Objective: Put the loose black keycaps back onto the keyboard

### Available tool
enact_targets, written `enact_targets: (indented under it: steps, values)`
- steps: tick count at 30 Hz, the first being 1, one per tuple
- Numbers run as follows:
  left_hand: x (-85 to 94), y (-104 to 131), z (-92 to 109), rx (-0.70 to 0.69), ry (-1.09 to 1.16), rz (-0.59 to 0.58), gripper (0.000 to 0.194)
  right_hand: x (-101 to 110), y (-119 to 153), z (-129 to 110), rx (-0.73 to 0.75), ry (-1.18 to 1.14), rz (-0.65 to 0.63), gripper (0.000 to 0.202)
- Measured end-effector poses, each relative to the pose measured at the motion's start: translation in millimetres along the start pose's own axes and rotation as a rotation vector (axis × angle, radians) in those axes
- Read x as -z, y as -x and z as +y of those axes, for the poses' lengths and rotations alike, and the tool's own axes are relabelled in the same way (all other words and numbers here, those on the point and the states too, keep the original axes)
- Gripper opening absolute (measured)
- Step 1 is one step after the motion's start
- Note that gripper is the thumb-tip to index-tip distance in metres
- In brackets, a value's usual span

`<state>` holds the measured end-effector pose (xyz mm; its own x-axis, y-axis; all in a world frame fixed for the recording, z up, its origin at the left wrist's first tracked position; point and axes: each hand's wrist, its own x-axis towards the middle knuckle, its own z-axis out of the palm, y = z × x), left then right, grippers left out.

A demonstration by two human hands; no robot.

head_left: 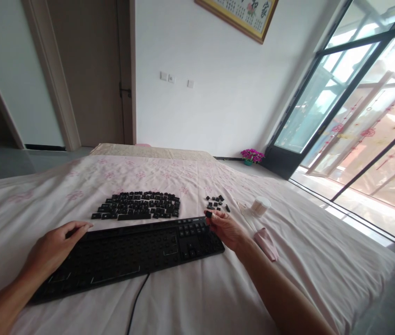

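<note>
The right hand (pixel 230 230) pinches a black key (pixel 208 214) by fingertips, a grip that suits so small a piece, above the keyboard's right end. The left hand (pixel 52 246) has its fingertips closed together at the upper edge of the keyboard (pixel 120 249), lower left of centre; nothing shows between them. Loose keys (pixel 141 204) lie in rows just beyond, probably to keep their order; a few more (pixel 214 204) sit scattered to the right, within easy reach. A tub (pixel 261 206) and pink cloth (pixel 266 244) rest right of centre on a wrinkled floral sheet (pixel 183 298). A door (pixel 85 70) stands upper left, glass panels (pixel 323 102) upper right, flowers (pixel 252 155) between
</note>
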<state>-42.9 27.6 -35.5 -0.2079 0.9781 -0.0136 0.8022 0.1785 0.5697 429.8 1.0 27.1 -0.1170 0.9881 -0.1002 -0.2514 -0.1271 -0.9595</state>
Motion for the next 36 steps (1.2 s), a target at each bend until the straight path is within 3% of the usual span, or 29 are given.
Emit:
enact_targets:
  steps: [19, 23, 27, 30, 36]
  values:
    - [3.3, 2, 5, 0.001, -0.028, 0.026, 0.046, -11, 24, 10, 0.062, -0.130, 0.014, 0.026]
    - [3.2, 2, 6, 0.019, -0.028, 0.008, 0.046, -8, 22, 11, 0.075, -0.092, 0.068, 0.024]
    - [2.8, 2, 5, 0.017, -0.027, 0.003, 0.049, 9, 13, 12, 0.156, 0.114, 0.192, 0.028]
    - [2.6, 2, 3, -0.001, -0.026, 0.009, 0.049, 28, 6, 12, 0.269, 0.408, 0.250, 0.025]
    - [2.0, 2, 2, -0.018, -0.033, 0.044, 0.046, 45, 5, 10, 0.434, 1.104, 0.192, 0.016]
